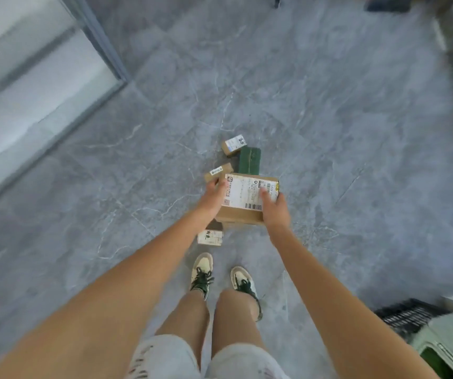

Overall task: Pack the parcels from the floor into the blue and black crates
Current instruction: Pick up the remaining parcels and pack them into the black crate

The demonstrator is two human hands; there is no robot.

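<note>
Gripping labelled box (247, 196): left hand (214, 192) clamped at 9 o'clock end, right hand (274, 207) at 3; long axis spanned between palms.

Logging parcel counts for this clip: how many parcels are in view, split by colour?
Brown cardboard parcels: 4 (large labelled box gripped by the left hand and right hand, far box, box, near box)
Green parcels: 1
Total: 5

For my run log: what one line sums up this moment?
both hands, left hand and right hand, grip labelled box | small parcels on floor
</note>
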